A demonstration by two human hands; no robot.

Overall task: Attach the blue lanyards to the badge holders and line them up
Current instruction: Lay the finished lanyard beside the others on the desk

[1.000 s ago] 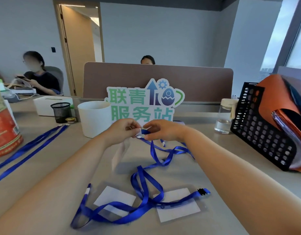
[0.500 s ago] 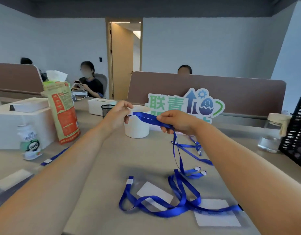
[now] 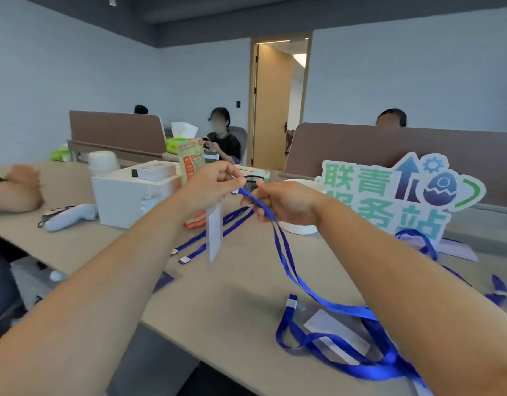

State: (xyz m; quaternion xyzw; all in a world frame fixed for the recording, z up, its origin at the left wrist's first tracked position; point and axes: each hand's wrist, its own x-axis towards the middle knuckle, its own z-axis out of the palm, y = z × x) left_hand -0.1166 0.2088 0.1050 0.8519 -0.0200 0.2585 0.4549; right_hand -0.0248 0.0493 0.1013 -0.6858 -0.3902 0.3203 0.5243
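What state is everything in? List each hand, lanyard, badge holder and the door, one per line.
Held blue fabric lanyard: one end in the air, rest trailing onto the beige table.
Left hand: pinching its end.
Right hand: gripping its strap.
Clear plastic badge holder: hanging below the left hand.
Second clear badge holder: flat on the table among lanyard loops.
Two blue lanyards: lying straight, side by side.
Wooden door: open.

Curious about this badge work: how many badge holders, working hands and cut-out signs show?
Clear plastic badge holders: 2 plainly visible, one hanging from the left hand, one lying flat.
Bare hands: 2, right hand holding a blue fabric lanyard.
Green-and-blue cut-out sign: 1
Total: 5
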